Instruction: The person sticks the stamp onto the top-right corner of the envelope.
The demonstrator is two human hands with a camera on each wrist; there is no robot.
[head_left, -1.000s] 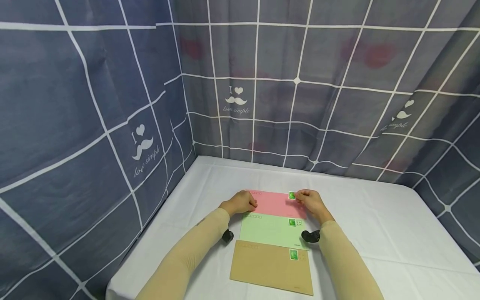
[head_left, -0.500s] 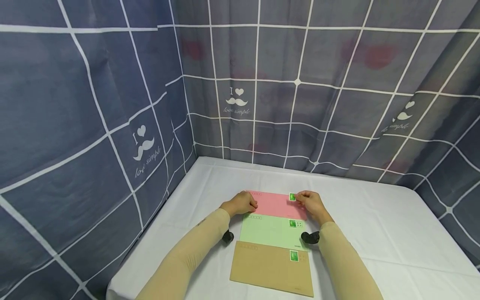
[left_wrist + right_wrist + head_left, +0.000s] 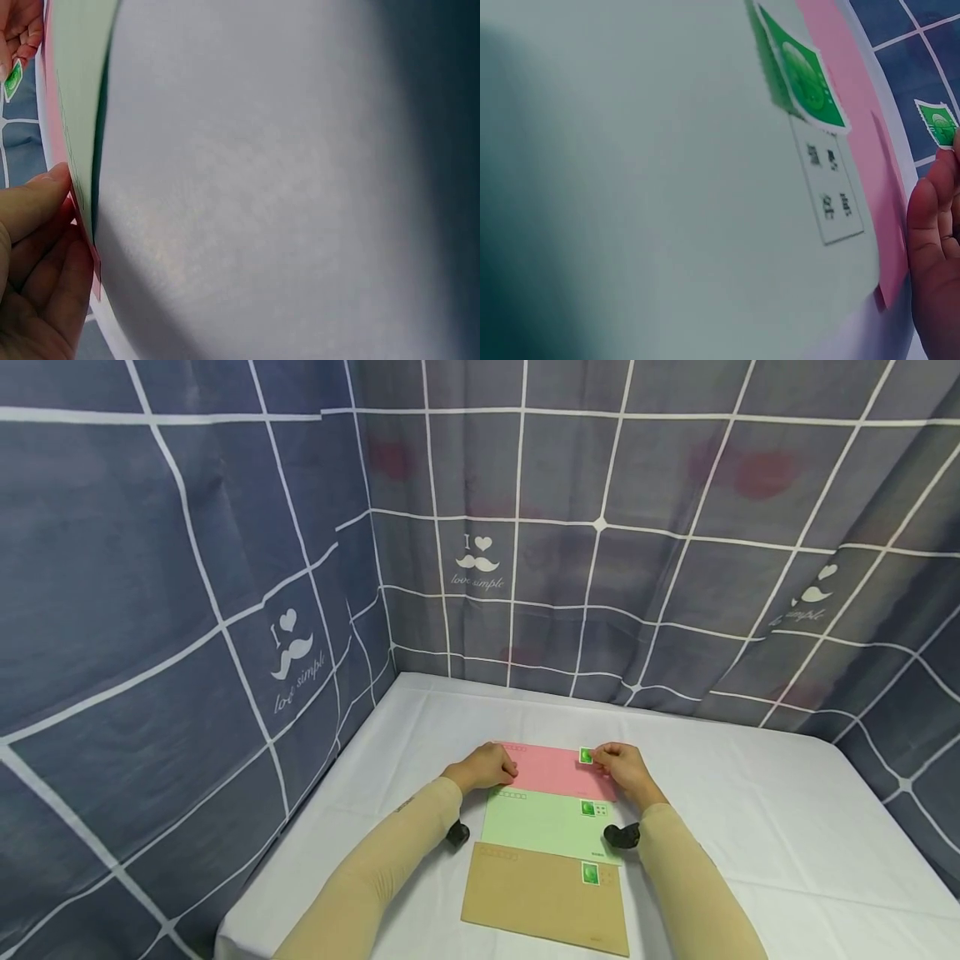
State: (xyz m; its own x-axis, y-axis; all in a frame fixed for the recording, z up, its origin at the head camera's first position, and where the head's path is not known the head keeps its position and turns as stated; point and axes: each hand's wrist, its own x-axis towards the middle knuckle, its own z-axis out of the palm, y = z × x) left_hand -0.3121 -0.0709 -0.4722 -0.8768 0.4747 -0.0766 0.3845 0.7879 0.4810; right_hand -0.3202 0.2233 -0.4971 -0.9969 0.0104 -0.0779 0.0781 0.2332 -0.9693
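A pink envelope point(image 3: 551, 772) lies farthest from me, with a green envelope point(image 3: 536, 822) and a brown envelope point(image 3: 543, 902) in front of it. My left hand point(image 3: 483, 767) holds the pink envelope's left end, thumb and fingers at its edge in the left wrist view. My right hand point(image 3: 624, 770) pinches a green postage stamp point(image 3: 586, 756) by its edge over the pink envelope's upper right corner. In the right wrist view that stamp point(image 3: 937, 122) sticks out from the fingertips. Another stamp point(image 3: 588, 807) is on the green envelope, its edge lifted; one more stamp point(image 3: 591, 873) is on the brown one.
A white cloth covers the table point(image 3: 787, 810). Dark grey checked curtains point(image 3: 555, 560) hang behind it and at both sides. A black wrist device shows under each sleeve, the right one point(image 3: 621, 836) overlapping the green envelope's right edge in the head view.
The head view has shifted very slightly. Both hands, the held stamp and the envelopes keep nearly the same places.
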